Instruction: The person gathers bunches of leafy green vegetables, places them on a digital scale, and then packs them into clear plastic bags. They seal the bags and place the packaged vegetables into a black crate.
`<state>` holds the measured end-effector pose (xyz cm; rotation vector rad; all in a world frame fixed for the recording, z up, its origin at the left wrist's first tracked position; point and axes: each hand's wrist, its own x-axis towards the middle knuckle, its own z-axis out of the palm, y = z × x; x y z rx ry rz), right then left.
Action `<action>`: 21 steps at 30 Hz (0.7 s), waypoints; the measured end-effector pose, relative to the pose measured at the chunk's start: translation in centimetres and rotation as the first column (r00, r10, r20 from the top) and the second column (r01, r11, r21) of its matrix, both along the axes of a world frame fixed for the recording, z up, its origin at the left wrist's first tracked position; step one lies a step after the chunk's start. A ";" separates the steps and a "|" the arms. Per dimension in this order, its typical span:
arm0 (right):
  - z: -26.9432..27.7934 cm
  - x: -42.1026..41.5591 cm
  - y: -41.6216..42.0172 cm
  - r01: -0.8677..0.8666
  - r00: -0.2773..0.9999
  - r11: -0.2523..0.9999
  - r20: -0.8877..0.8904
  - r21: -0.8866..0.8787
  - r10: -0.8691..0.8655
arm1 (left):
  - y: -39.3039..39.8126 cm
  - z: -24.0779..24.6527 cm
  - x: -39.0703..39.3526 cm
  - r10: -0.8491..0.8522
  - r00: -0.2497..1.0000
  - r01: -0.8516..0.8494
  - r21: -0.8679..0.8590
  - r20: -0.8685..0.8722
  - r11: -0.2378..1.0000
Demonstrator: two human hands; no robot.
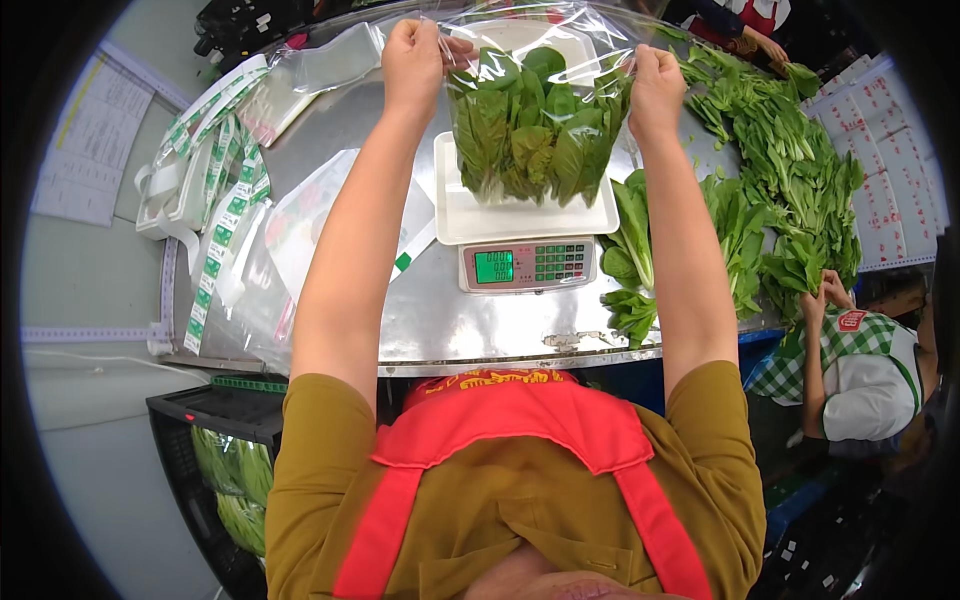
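A clear plastic bag of leafy greens (536,139) hangs between my hands, above the white tray (525,223) of a digital scale (527,265). My left hand (412,64) is closed on the bag's upper left edge, and my right hand (657,86) grips its upper right edge. The leaves stand upright inside the bag. The scale's display glows green. Loose greens (636,232) lie on the metal table (450,322) right of the scale.
Green-and-white label strips (217,255) and plastic bags (315,217) lie at the left. A long heap of greens (795,165) covers the right side, where two other people handle leaves. A black crate (217,412) with bagged greens stands at the lower left.
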<state>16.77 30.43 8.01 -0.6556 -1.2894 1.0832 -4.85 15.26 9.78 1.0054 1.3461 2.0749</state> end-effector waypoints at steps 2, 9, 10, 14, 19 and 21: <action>0.8 -0.7 -0.6 0.008 1.000 1.000 -0.007 -0.003 -0.008 | 1.1 0.2 -1.9 0.069 0.996 -0.065 0.055 -0.063 0.996; -4.0 2.7 -6.9 -0.032 0.998 0.939 0.033 -0.343 0.046 | -5.7 -2.8 3.0 0.130 0.991 -0.129 -0.070 0.014 0.989; -6.2 3.8 -7.9 -0.047 0.999 0.944 0.010 -0.326 0.053 | -7.1 -4.7 3.9 0.118 0.992 -0.113 -0.104 0.044 0.988; -10.7 6.6 -13.9 -0.138 0.990 0.848 -0.075 -0.511 0.116 | -14.3 -10.6 7.8 0.149 0.915 -0.028 -0.310 0.376 0.950; -14.8 7.7 -16.5 -0.050 0.997 0.776 0.008 -0.629 0.071 | -16.9 -15.0 10.7 0.234 0.767 0.001 -0.366 0.598 0.931; -14.2 7.4 -16.4 0.010 0.994 0.775 0.090 -0.632 0.060 | -16.8 -15.3 10.7 0.265 0.744 -0.004 -0.393 0.613 0.919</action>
